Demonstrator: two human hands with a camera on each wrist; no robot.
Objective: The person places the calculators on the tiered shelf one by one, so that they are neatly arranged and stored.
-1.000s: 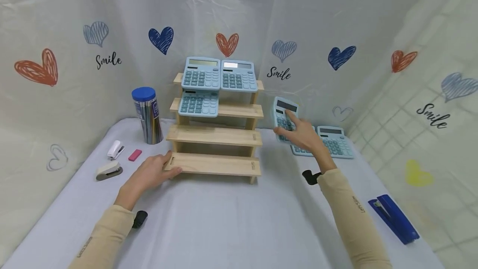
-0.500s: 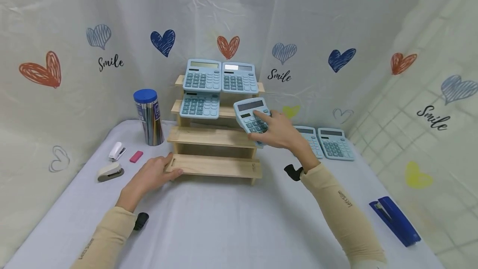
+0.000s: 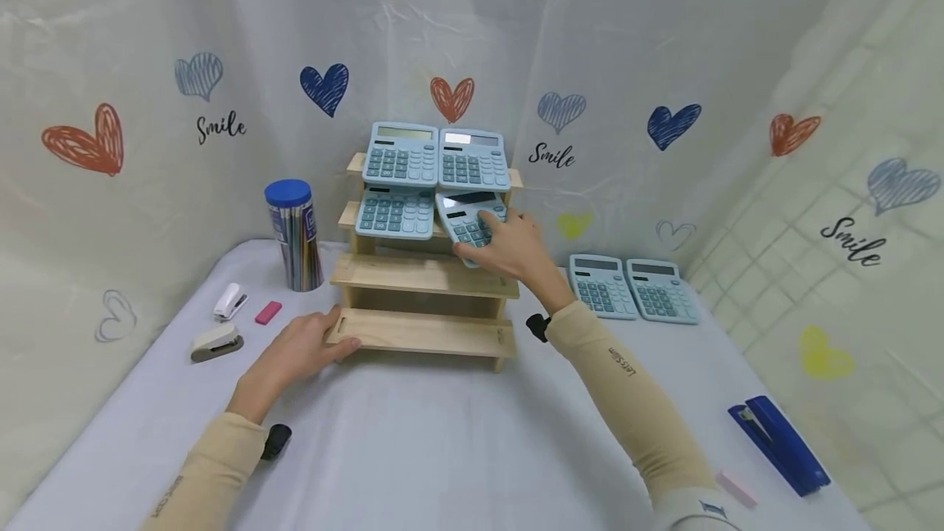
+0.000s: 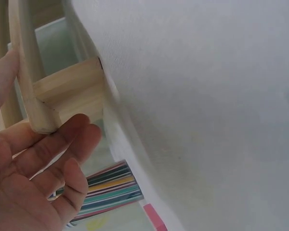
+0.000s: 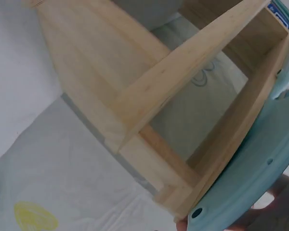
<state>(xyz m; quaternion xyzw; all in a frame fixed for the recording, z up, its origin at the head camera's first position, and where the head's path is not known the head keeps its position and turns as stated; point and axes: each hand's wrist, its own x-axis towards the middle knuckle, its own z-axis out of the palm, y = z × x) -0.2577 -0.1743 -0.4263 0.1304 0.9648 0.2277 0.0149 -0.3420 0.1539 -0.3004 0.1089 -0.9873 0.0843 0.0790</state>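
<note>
A stepped wooden shelf (image 3: 424,275) stands mid-table. My left hand (image 3: 298,347) grips the left end of its lowest step; the left wrist view shows thumb and fingers around the board end (image 4: 43,115). My right hand (image 3: 516,248) holds a light blue calculator (image 3: 466,229), slightly turned, at the right of the second step from the top. Seen in the right wrist view, the calculator's underside (image 5: 250,168) lies along the step's edge. Left of it sits another calculator (image 3: 395,214). Two more, a left one (image 3: 401,156) and a right one (image 3: 474,161), occupy the top step.
On the table right of the shelf lie two calculators, one (image 3: 601,287) beside the other (image 3: 661,292). A blue stapler (image 3: 780,445) and a pale pink block (image 3: 736,488) are at front right. Leftward are a blue-lidded pencil tub (image 3: 293,236), two small staplers (image 3: 216,342) and a pink eraser (image 3: 268,312).
My right hand has carried the calculator leftward from above the table's right side to the second step from the top. My left hand has kept its grip on the lowest step.
</note>
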